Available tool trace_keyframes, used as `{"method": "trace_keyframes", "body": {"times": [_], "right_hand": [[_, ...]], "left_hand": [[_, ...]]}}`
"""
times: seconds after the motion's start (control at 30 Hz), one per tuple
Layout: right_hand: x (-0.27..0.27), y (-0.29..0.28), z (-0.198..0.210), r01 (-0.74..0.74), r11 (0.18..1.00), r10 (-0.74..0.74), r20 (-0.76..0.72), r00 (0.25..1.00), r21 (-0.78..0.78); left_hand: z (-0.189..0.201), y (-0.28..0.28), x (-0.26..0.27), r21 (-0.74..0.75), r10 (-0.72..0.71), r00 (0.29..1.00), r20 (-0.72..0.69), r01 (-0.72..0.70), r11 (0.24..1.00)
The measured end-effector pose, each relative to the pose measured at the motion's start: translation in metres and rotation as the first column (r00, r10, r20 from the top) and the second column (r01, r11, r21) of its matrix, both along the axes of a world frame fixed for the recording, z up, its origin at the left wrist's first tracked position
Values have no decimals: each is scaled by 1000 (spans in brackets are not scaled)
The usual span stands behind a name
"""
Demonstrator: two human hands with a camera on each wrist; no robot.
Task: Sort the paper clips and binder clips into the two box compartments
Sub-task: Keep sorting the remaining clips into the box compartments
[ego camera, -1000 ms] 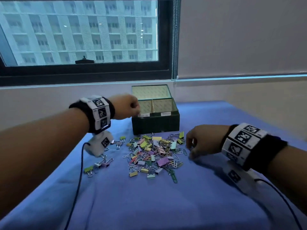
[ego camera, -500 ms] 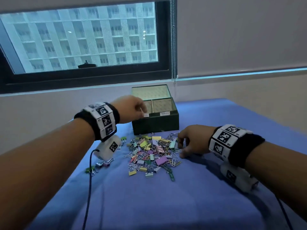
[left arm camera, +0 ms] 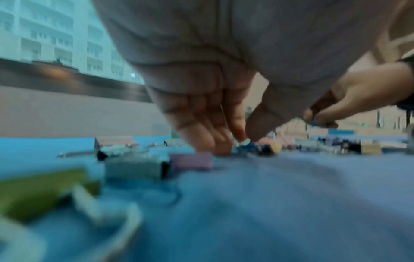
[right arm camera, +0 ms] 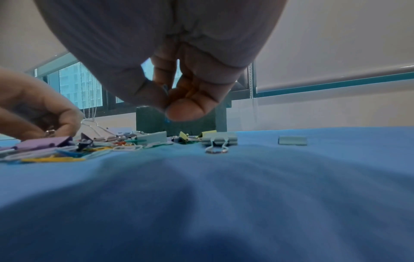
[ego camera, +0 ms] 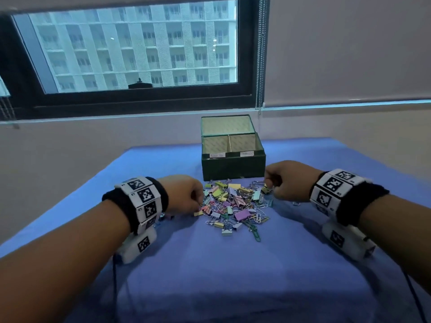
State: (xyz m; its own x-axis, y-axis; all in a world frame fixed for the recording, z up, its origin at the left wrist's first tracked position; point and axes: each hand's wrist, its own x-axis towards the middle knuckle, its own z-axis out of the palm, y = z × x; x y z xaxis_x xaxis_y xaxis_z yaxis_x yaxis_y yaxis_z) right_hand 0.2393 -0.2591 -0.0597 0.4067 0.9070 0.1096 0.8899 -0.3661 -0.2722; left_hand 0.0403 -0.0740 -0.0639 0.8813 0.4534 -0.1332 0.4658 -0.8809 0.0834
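Your left wrist view is blurred; the clips nearest its lens are only coloured smears, and the writing on the two white labels (ego camera: 231,154) on the box front cannot be read. From the head view your knuckles hide both sets of fingertips.

Your left hand (ego camera: 184,194) is low at the left edge of the clip pile (ego camera: 233,203), fingers (left arm camera: 201,134) pointing down, tips on the blue cloth (ego camera: 210,264) among the clips. Thumb and forefinger are closed together on something small and pale; which kind of clip it is cannot be made out.

Your right hand (ego camera: 289,180) is raised just off the bench at the pile's right edge, fingers curled, thumb against forefinger, pinching a small blue paper clip (right arm camera: 166,90), mostly covered by the fingertips.

The green box (ego camera: 233,166) stands open just behind the pile, lid upright, its two compartments side by side; their floors are hidden by the front wall.
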Motion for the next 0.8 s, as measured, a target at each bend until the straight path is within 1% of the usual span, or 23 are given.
{"method": "trace_keyframes", "body": {"times": [0.1, 0.2, 0.27, 0.3, 0.4, 0.53, 0.67, 0.73, 0.8], "right_hand": [[1, 2, -2, 10, 999, -8, 31, 999, -38], [1, 6, -8, 12, 987, -4, 51, 999, -160], [2, 8, -10, -5, 975, 12, 29, 1000, -224], [2, 8, -11, -24, 973, 27, 11, 1000, -228], [1, 9, -10, -55, 977, 55, -3, 998, -207], [0, 8, -9, -30, 984, 33, 14, 999, -176], [1, 8, -7, -21, 996, 24, 27, 999, -91], [1, 8, -6, 5, 998, -1, 52, 999, -66], [1, 9, -6, 17, 997, -10, 92, 996, -75]], "left_hand": [[-3, -1, 4, 42, -33, 999, 4, 33, 999], [-3, 0, 2, 39, -75, 997, 16, 75, 996], [-3, -1, 2, 53, -86, 996, 28, 84, 995], [-3, -1, 2, 59, -86, 995, 41, 83, 995], [-1, 1, 0, 101, -67, 991, 116, 56, 993], [2, 8, -1, 126, -25, 966, 257, -7, 992], [7, 9, -2, 87, 17, 937, 349, -50, 995], [6, 8, -3, 31, 10, 932, 362, -23, 999], [4, 3, -5, -35, -27, 947, 321, 40, 999]]}}
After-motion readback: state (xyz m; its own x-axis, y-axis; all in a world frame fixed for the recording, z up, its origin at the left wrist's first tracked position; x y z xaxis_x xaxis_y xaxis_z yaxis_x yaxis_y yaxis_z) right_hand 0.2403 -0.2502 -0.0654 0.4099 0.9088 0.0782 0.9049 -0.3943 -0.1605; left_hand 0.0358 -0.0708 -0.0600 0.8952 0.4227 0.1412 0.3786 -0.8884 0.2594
